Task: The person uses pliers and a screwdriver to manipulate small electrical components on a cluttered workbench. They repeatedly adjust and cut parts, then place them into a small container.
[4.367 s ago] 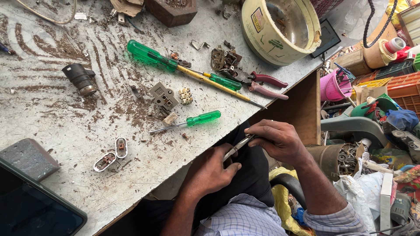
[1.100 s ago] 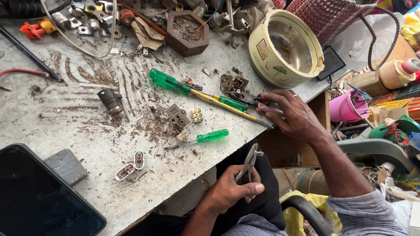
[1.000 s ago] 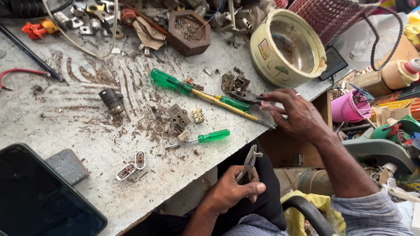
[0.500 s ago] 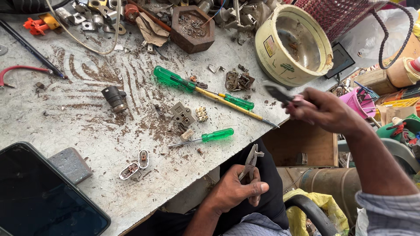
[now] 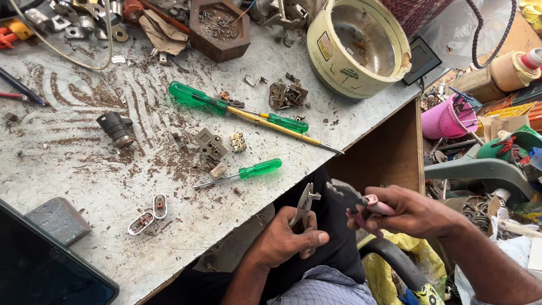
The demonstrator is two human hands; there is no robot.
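The left hand is closed around a small metal part, whose upper end sticks up above the fingers. Just to the right, the right hand grips pink-handled pliers, their dark nose pointing left toward the metal part without touching it. Both hands hang below the edge of the dusty grey bench. Above the left fingers lies a small green-handled screwdriver; farther up are a large green screwdriver and a yellow-shafted one. A cream cooker pot stands well above the right fingers.
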